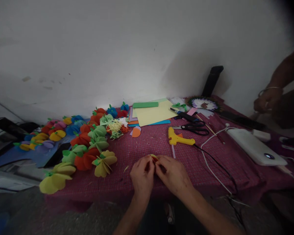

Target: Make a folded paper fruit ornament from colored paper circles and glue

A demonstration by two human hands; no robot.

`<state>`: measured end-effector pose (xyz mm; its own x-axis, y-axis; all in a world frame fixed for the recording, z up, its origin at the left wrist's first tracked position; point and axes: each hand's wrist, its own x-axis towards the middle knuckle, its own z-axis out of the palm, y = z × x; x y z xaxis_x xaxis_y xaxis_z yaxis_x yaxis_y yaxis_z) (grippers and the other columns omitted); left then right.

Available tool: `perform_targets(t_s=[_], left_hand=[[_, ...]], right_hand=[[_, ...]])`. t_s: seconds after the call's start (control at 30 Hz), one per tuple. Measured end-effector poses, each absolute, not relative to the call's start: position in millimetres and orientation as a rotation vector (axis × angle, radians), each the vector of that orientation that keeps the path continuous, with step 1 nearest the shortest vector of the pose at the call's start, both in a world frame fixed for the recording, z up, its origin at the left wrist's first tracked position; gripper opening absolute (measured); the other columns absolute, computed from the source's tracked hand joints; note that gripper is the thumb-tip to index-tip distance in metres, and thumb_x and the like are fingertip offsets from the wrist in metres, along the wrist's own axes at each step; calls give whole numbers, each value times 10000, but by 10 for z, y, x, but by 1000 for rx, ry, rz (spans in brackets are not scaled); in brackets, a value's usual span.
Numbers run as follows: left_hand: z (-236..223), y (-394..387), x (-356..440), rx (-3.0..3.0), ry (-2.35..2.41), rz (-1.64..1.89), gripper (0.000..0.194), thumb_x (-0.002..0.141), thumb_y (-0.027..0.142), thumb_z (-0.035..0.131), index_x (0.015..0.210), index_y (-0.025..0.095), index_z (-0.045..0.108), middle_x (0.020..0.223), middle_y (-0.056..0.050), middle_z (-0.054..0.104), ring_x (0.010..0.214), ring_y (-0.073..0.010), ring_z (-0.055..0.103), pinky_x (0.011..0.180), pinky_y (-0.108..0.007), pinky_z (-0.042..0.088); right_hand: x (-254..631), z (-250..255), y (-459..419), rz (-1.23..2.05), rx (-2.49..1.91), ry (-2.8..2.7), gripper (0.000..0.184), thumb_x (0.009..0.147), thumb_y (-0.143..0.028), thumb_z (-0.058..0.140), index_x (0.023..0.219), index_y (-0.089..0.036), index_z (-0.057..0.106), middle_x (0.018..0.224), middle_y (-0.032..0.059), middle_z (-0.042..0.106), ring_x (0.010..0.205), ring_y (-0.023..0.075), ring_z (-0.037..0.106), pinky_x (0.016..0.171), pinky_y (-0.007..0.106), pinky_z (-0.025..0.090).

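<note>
My left hand (143, 173) and my right hand (172, 173) meet above the front of the cloth-covered table. Pinched between their fingertips is a small yellow paper piece (154, 157), mostly hidden by the fingers. Just beyond the right hand lies a yellow glue gun (180, 138), its nozzle end to the left. Black-handled scissors (194, 128) rest behind it. To the left of my hands stands a yellow paper pumpkin (105, 163) with a green top. An orange paper petal (136, 131) lies flat farther back.
Many colourful paper pumpkins (84, 160) crowd the table's left side. Coloured paper sheets (156, 114) lie at the back by paper shreds (116, 128). A white power bank (256, 147) and cables occupy the right. Another person's hand (268, 99) shows at far right.
</note>
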<state>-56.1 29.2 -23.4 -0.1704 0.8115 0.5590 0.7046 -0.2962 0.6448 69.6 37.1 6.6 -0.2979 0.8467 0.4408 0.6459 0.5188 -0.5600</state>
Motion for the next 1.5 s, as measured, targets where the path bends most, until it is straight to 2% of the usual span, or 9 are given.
perform_targets(t_s=[0.17, 0.43, 0.53, 0.73, 1.17, 1.5], left_hand=[[-242, 287, -563, 1831, 1788, 1477, 151, 823, 217, 505, 843, 211, 655, 813, -8, 701, 734, -137, 640, 692, -254, 488], [-263, 289, -593, 2371, 1756, 1598, 164, 805, 114, 523, 912, 175, 631, 900, -46, 709, 806, -148, 652, 755, -285, 465], [-264, 293, -590, 2425, 1725, 1620, 176, 800, 90, 526, 925, 169, 621, 921, -50, 706, 825, -147, 647, 775, -293, 459], [-245, 300, -575, 2349, 1716, 1672, 159, 802, 110, 533, 912, 183, 622, 905, -32, 706, 804, -148, 642, 759, -304, 449], [-233, 273, -580, 2180, 1701, 1693, 123, 793, 139, 552, 853, 209, 633, 862, -9, 712, 770, -151, 648, 745, -321, 415], [-225, 287, -558, 1978, 1695, 1769, 87, 775, 164, 581, 806, 213, 646, 764, 12, 708, 661, -130, 619, 704, -301, 453]], right_hand=[[694, 65, 374, 390, -1227, -2023, 160, 822, -127, 468, 802, -196, 611, 806, 24, 658, 744, 145, 612, 696, 252, 481], [689, 27, 401, 363, -1210, -1930, 149, 820, -170, 529, 916, -220, 631, 944, 33, 675, 872, 170, 616, 802, 300, 487], [681, 31, 406, 318, -1191, -1932, 177, 821, -140, 511, 926, -213, 635, 941, 34, 681, 857, 160, 623, 796, 290, 494], [648, 60, 392, 212, -1180, -1934, 153, 806, -130, 503, 845, -194, 636, 860, 42, 695, 777, 175, 638, 719, 302, 515], [621, 31, 366, 239, -1155, -1934, 146, 819, -131, 502, 865, -186, 630, 865, 47, 688, 786, 182, 630, 733, 318, 513], [630, 16, 397, 244, -1134, -1916, 146, 820, -132, 498, 882, -173, 624, 876, 60, 683, 809, 185, 629, 749, 328, 523]])
